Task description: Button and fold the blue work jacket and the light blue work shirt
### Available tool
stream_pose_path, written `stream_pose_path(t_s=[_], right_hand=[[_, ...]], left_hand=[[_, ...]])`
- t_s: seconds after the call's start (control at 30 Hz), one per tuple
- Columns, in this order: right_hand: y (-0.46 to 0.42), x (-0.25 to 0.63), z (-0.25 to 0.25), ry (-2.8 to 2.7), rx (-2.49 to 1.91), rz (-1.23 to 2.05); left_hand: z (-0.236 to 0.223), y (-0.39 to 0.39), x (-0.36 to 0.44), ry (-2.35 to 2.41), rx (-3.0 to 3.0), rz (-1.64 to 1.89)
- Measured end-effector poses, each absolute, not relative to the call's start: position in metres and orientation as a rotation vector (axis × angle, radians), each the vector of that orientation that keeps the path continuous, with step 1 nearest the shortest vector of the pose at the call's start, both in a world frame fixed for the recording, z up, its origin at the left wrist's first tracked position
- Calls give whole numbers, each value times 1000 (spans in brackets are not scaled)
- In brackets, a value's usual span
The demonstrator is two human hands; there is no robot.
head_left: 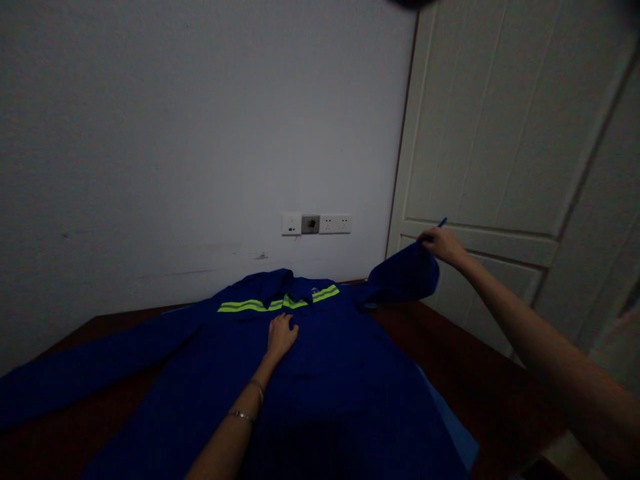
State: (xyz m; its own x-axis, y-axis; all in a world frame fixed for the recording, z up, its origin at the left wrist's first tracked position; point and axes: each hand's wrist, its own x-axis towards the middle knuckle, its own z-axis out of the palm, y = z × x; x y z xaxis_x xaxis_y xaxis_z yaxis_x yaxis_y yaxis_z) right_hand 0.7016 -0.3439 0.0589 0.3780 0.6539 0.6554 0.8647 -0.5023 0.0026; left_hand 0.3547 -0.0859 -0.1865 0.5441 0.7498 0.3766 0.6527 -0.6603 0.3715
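Surface (440, 360): dark red, meeting grey wall (225, 133);
Left hand (281, 335): half-curled on blue jacket (330, 353), grip unclear;
Right hand (443, 243): pinching sleeve (403, 275) up (murky!);
Below: jacket cut off

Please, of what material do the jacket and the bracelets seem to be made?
Jacket: probably woven cloth, matte blue, since it drapes in soft folds; its bright stripe looks reflective.
Bracelets: likely metal, polished, from their silvery glints.

Dim rm; pale wall (225, 133) w/ sockets (335, 224), scuffs; paneled door (480, 120) R; dark-red tabletop (440, 347).
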Motion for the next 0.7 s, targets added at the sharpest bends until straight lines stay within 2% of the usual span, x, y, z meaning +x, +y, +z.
stream_pose_path(t_s=[0.13,0.27,0.4,0.57,0.7], right_hand=[[-314,641,82,-1526,-1942,-887],[-292,560,74,-1749,-1638,-857],[-274,494,45,-1905,-1517,-770],[-258,444,10,-2067,-1499,-701],[-257,418,-10,-2185,-1460,-787]], left_hand=[[-189,-85,354,1163,2491,856],[-179,-90,350,1041,2282,1068],[-127,-110,345,785,2039,1172],[-49,-137,335,196,1702,979],[-26,-138,320,420,1397,835]])
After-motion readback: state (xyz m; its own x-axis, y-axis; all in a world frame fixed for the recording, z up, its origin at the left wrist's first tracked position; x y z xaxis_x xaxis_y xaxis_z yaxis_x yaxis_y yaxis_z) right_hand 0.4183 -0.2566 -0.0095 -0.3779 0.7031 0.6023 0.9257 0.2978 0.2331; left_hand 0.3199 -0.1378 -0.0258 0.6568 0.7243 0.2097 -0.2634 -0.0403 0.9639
